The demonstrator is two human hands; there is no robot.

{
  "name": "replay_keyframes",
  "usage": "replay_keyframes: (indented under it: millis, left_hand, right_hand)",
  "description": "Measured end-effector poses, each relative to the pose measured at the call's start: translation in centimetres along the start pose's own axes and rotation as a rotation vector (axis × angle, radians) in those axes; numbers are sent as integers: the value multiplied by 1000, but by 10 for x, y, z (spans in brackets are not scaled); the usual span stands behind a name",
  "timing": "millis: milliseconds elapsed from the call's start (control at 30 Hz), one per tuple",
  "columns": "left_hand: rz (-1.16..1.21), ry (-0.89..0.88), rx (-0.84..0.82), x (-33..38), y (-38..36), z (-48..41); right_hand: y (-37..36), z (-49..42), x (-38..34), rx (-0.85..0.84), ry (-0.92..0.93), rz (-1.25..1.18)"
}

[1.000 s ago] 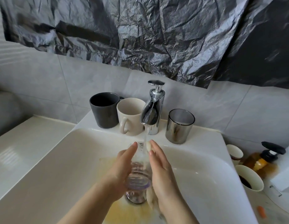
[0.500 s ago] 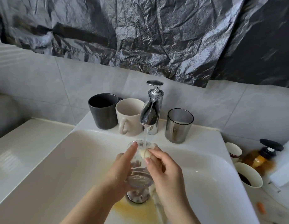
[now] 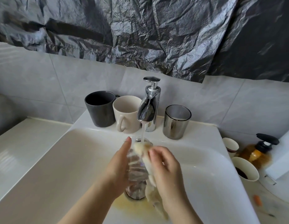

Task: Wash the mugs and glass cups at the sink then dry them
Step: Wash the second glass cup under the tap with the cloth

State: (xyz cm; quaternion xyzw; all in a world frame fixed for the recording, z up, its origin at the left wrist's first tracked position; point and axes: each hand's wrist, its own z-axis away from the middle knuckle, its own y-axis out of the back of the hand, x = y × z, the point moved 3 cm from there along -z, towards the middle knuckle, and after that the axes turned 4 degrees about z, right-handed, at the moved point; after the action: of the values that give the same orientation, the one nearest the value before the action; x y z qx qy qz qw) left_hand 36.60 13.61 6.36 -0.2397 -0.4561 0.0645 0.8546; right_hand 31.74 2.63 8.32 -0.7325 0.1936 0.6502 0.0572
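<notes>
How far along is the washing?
Done: nothing visibly dried. In hand: left hand holds a clear glass under the running tap; right hand presses a cloth at its rim. Apparently left: black mug, cream mug, smoky glass, white cup with dark dregs.

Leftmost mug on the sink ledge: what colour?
The mug is dark grey, nearly black, inside and out; the head view shows it.

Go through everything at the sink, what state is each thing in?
tap, running.
clear glass, held under the stream by the left hand.
cloth, gripped by the right hand, pressed at the glass rim.
black mug, upright on the ledge.
cream mug, upright on the ledge.
smoked glass, upright on the ledge.
</notes>
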Motion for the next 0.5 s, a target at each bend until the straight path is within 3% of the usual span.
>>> replay_keyframes:
  millis: [67, 233, 300, 400, 500]
  left_hand:
    - [13, -23, 35, 3, 4, 0]
    - [-62, 33, -16, -6, -2, 5]
    - [-91, 16, -15, -8, -6, 5]
    - [-68, -50, 35, -5, -4, 4]
    - [-78, -88, 75, -3, -1, 5]
  right_hand:
    - [-5, 3, -2, -135, 37, 3]
    - [6, -7, -8, 150, 123, 145]
    - [-2, -2, -8, 116, 69, 149]
    - [-23, 10, -9, 69, 160, 374]
    - [-25, -1, -3, 138, 1, 181]
